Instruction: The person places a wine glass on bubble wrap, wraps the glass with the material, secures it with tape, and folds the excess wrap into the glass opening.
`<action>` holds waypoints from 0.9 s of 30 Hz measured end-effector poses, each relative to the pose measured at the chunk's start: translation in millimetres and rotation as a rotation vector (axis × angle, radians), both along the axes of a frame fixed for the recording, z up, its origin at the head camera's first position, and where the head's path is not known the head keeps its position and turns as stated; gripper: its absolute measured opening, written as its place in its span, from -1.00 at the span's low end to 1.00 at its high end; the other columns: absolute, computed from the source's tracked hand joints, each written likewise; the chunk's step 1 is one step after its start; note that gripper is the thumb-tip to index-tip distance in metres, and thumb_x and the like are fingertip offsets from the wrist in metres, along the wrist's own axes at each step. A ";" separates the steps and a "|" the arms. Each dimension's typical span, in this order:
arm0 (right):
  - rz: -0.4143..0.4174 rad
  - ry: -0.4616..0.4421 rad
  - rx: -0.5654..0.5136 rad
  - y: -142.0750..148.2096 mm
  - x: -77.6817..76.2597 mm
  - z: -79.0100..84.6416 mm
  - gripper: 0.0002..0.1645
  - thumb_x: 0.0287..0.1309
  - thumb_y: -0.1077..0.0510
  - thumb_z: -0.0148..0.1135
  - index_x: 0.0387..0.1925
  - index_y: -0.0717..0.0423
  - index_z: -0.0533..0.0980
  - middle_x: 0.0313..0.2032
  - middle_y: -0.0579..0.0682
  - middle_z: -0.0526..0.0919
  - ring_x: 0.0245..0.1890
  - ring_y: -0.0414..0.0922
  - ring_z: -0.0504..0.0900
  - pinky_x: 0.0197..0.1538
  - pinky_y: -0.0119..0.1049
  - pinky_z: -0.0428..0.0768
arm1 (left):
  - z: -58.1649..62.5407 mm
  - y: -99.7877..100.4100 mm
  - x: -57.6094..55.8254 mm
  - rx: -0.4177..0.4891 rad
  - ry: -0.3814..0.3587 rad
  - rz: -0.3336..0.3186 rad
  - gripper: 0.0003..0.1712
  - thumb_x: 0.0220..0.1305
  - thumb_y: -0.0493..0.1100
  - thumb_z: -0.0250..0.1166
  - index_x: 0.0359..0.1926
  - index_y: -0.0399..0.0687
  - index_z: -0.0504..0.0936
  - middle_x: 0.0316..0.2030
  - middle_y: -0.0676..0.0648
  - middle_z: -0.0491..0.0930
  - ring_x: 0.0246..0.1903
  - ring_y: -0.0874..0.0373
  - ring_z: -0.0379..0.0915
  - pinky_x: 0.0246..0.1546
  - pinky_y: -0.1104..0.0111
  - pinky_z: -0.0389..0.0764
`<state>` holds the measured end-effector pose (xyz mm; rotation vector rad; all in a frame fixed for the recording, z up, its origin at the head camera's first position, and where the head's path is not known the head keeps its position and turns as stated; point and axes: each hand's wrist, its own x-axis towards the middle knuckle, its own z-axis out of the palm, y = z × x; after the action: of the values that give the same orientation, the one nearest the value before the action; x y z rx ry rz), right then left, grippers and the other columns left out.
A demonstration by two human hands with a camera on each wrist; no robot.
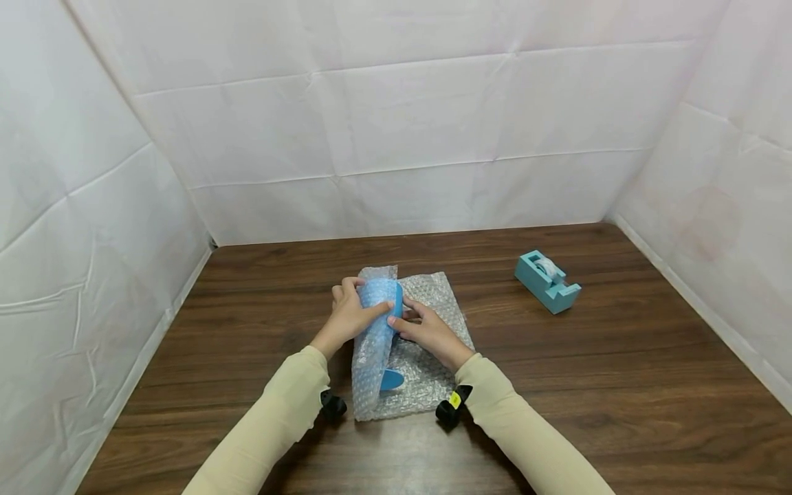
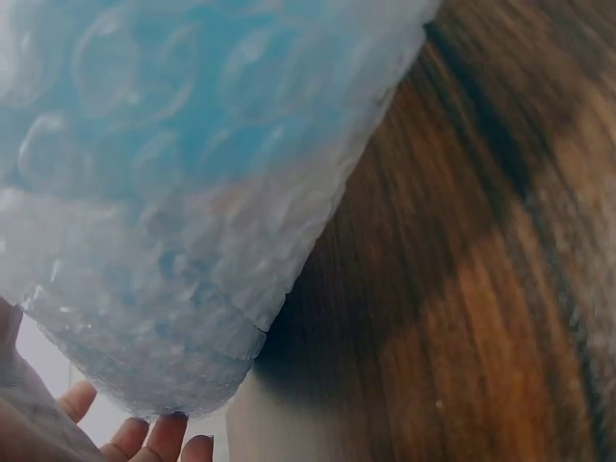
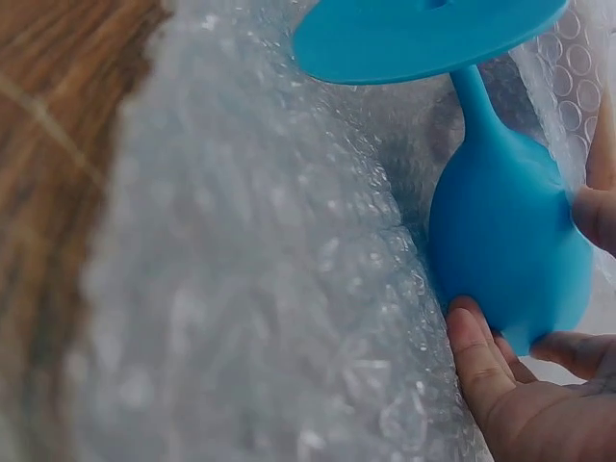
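A blue wine glass [image 3: 510,231] lies on its side on a sheet of bubble wrap [image 1: 427,378], its round foot [image 1: 392,379] toward me. The sheet's left part is folded up over the bowl, which shows blue through the bubbles. My left hand [image 1: 350,317] grips this folded wrap around the bowl, thumb across the top and fingers on the far left side. At the rim end, my right hand [image 1: 433,335] holds the bowl between thumb and fingers. The left wrist view is mostly filled by wrap, with fingertips [image 2: 166,438] at its lower end.
A teal tape dispenser [image 1: 547,282] with a roll of clear tape stands at the back right of the brown wooden table [image 1: 619,392]. White sheeting [image 1: 402,124] rises behind the table and along both sides.
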<state>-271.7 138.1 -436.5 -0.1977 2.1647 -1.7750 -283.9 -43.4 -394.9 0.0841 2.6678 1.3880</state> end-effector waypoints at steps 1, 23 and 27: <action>0.001 -0.004 -0.002 0.3 -0.5 -0.2 -0.04 0.24 -0.10 0.24 0.50 -0.01 -0.03 0.28 0.20 0.32 0.19 0.06 0.49 0.22 -0.10 0.49 | -0.5 -0.3 -0.1 0.002 0.002 -0.004 -0.13 0.22 0.18 0.28 0.32 -0.12 0.06 0.24 -0.31 -0.01 0.20 -0.22 0.07 0.19 -0.13 0.27; 0.002 -0.075 -0.037 4.7 -4.9 2.3 -0.10 0.30 0.00 0.18 0.51 -0.07 -0.07 0.30 0.16 0.28 0.11 0.01 0.54 0.19 -0.13 0.52 | 5.5 -4.6 0.7 0.101 -0.026 -0.030 -0.43 0.29 -0.10 -0.03 0.32 -0.04 0.18 0.24 -0.28 0.04 0.26 -0.21 0.13 0.19 -0.06 0.31; -0.002 -0.071 -0.037 6.8 -5.6 0.6 -0.08 0.28 -0.03 0.20 0.51 -0.09 -0.05 0.34 0.16 0.26 0.12 0.00 0.55 0.17 -0.14 0.54 | 6.2 -6.8 0.6 0.111 -0.031 -0.035 -0.40 0.28 -0.11 0.00 0.33 -0.09 0.15 0.23 -0.28 0.08 0.23 -0.18 0.19 0.19 -0.02 0.34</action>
<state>-277.3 145.0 -435.9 -0.1394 2.0848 -1.7967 -283.3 -50.2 -388.6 0.1179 2.5508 1.5126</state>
